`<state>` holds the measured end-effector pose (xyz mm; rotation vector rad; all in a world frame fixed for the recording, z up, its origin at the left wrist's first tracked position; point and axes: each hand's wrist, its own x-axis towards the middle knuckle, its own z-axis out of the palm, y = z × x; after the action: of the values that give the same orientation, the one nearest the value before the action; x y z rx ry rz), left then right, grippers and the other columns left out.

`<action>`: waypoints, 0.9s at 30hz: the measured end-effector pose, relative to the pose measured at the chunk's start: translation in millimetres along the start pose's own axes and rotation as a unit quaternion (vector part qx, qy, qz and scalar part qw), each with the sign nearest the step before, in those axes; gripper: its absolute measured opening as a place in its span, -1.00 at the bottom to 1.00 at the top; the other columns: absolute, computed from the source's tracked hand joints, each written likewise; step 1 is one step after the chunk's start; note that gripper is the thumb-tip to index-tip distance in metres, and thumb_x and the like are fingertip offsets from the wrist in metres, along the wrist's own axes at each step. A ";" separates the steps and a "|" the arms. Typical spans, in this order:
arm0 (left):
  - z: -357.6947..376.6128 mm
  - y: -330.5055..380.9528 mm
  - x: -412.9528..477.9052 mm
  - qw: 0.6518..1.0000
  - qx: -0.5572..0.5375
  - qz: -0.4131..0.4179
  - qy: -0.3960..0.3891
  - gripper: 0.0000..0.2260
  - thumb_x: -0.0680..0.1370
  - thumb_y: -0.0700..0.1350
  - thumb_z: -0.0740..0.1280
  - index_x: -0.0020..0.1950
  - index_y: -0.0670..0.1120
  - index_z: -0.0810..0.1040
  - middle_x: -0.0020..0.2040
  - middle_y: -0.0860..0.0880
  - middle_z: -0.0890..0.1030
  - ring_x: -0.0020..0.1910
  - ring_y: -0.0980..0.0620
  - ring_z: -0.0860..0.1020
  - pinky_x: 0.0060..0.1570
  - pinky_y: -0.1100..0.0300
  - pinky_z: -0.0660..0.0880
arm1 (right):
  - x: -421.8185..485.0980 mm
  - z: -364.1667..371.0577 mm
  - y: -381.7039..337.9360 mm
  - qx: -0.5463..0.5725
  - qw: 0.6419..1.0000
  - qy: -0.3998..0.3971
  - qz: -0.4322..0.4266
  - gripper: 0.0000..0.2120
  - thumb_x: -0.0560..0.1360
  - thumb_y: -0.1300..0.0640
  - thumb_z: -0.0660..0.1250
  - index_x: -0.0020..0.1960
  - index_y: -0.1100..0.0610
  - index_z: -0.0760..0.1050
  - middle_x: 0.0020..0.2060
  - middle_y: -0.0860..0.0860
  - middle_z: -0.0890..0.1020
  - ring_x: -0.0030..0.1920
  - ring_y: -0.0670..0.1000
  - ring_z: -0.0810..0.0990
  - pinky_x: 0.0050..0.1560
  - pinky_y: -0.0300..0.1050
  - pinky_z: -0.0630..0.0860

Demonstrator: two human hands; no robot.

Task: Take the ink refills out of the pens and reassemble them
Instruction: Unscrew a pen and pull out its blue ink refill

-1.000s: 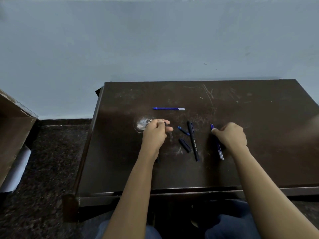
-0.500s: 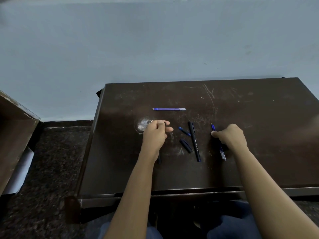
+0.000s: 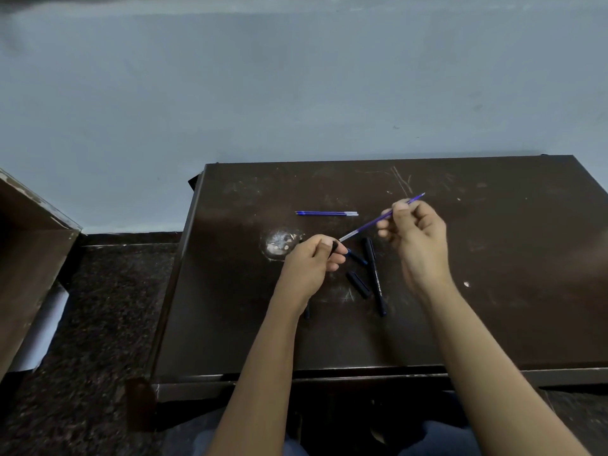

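My right hand (image 3: 415,240) pinches a blue ink refill (image 3: 368,226) above the dark table (image 3: 493,291); the refill slants down to the left, its clear end near my left hand. My left hand (image 3: 309,264) is closed around a dark pen barrel (image 3: 335,247), whose other end shows below my wrist. A second blue refill (image 3: 325,213) lies flat farther back. Between my hands lie a black pen (image 3: 375,274), a dark cap (image 3: 358,284) and a small blue piece (image 3: 357,257).
A whitish worn patch (image 3: 279,243) marks the table beside my left hand. A brown wooden piece of furniture (image 3: 29,258) stands at the left across a dark speckled floor (image 3: 98,324). A pale blue wall (image 3: 296,93) rises behind the table.
My right hand has lifted off the table with the blue refill and swung it toward my left hand. My left hand has stayed in place, still holding the barrel.
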<state>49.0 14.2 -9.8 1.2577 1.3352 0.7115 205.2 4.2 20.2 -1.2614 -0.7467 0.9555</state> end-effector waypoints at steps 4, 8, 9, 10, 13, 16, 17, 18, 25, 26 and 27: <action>-4.2 -4.9 3.0 1.000 0.011 -0.002 0.016 -0.65 0.65 -0.02 0.11 -0.23 0.14 0.61 -0.14 0.05 0.68 -0.03 -0.01 0.64 0.15 -0.05 0.53 | 11.0 8.7 13.7 -0.008 1.000 0.001 0.016 -0.84 0.62 0.19 0.19 -0.14 0.15 0.41 -0.27 0.04 0.59 -0.37 -0.12 0.55 -0.26 -0.23 0.52; -4.1 -1.9 4.7 0.999 0.027 -0.007 0.025 -0.68 0.65 -0.04 0.11 -0.19 0.09 0.60 -0.14 0.02 0.68 -0.04 0.01 0.64 0.14 0.02 0.54 | 16.3 12.7 19.3 -0.029 0.999 -0.013 0.019 -0.85 0.62 0.17 0.18 -0.10 0.21 0.40 -0.28 0.03 0.59 -0.39 -0.14 0.55 -0.28 -0.25 0.52; -4.4 -0.9 5.6 0.999 0.031 -0.008 0.031 -0.68 0.65 -0.04 0.12 -0.18 0.08 0.60 -0.15 0.01 0.68 -0.04 0.02 0.63 0.13 0.05 0.54 | 17.1 13.7 19.1 -0.031 0.999 -0.015 0.017 -0.86 0.62 0.17 0.18 -0.06 0.23 0.41 -0.28 0.04 0.58 -0.39 -0.15 0.55 -0.28 -0.26 0.53; -5.0 -0.8 6.2 0.999 0.035 -0.009 0.036 -0.68 0.65 -0.05 0.12 -0.19 0.07 0.60 -0.15 0.01 0.68 -0.04 0.02 0.63 0.11 0.08 0.54 | 17.5 14.8 19.1 -0.035 0.999 -0.017 0.014 -0.87 0.62 0.18 0.18 -0.03 0.24 0.41 -0.28 0.04 0.58 -0.39 -0.15 0.55 -0.28 -0.26 0.53; -5.3 -2.9 6.1 0.998 0.045 -0.010 0.044 -0.67 0.65 -0.05 0.11 -0.20 0.07 0.59 -0.16 0.02 0.68 -0.03 0.02 0.63 0.07 0.13 0.54 | 16.7 16.2 20.8 -0.054 0.998 -0.024 -0.001 -0.86 0.62 0.19 0.18 -0.01 0.26 0.42 -0.28 0.06 0.58 -0.37 -0.12 0.56 -0.26 -0.24 0.54; -4.6 -2.8 6.9 0.997 0.058 -0.012 0.047 -0.66 0.66 -0.06 0.10 -0.21 0.06 0.58 -0.17 0.05 0.68 -0.04 0.05 0.64 0.05 0.14 0.53 | 15.9 17.9 19.6 -0.072 0.996 -0.041 -0.027 -0.84 0.61 0.20 0.18 -0.03 0.29 0.44 -0.28 0.08 0.58 -0.34 -0.06 0.55 -0.24 -0.21 0.54; -4.8 -1.6 7.3 0.997 0.063 -0.012 0.049 -0.66 0.66 -0.06 0.09 -0.20 0.05 0.58 -0.19 0.05 0.67 -0.05 0.05 0.63 0.04 0.16 0.53 | 15.9 18.8 18.6 -0.077 0.995 -0.049 -0.037 -0.83 0.61 0.20 0.19 -0.03 0.32 0.44 -0.27 0.10 0.57 -0.34 -0.05 0.54 -0.24 -0.21 0.54; -4.9 -0.9 7.5 0.996 0.067 -0.012 0.051 -0.66 0.66 -0.06 0.09 -0.20 0.04 0.58 -0.21 0.07 0.66 -0.06 0.06 0.63 0.03 0.17 0.51 | 15.6 19.7 18.0 -0.082 0.994 -0.057 -0.048 -0.82 0.61 0.20 0.19 -0.03 0.34 0.43 -0.27 0.12 0.57 -0.34 -0.04 0.54 -0.24 -0.21 0.53; -4.0 -3.5 7.1 0.995 0.075 -0.010 0.067 -0.66 0.66 -0.05 0.09 -0.22 0.04 0.57 -0.25 0.09 0.65 -0.12 0.12 0.62 0.01 0.18 0.50 | 9.2 20.2 20.3 -0.085 0.989 -0.084 -0.089 -0.82 0.61 0.22 0.19 -0.05 0.35 0.42 -0.26 0.16 0.54 -0.31 0.01 0.54 -0.23 -0.14 0.54; -3.8 -3.3 6.8 0.995 0.074 -0.007 0.068 -0.66 0.66 -0.06 0.10 -0.22 0.04 0.57 -0.24 0.09 0.65 -0.11 0.12 0.62 0.01 0.20 0.50 | 9.3 19.9 19.7 -0.081 0.989 -0.081 -0.093 -0.82 0.61 0.21 0.19 -0.05 0.34 0.43 -0.25 0.15 0.55 -0.30 0.00 0.54 -0.24 -0.15 0.53; -3.8 -2.5 6.3 0.995 0.073 -0.004 0.068 -0.67 0.66 -0.07 0.10 -0.21 0.04 0.57 -0.23 0.09 0.65 -0.10 0.13 0.62 0.00 0.22 0.50 | 9.7 19.5 19.0 -0.074 0.990 -0.079 -0.094 -0.84 0.61 0.21 0.19 -0.05 0.32 0.43 -0.25 0.15 0.55 -0.30 -0.01 0.54 -0.24 -0.17 0.53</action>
<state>45.9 20.5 -13.3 1.3380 1.5242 0.7153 188.9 22.1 4.5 -1.2270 -1.0582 0.8638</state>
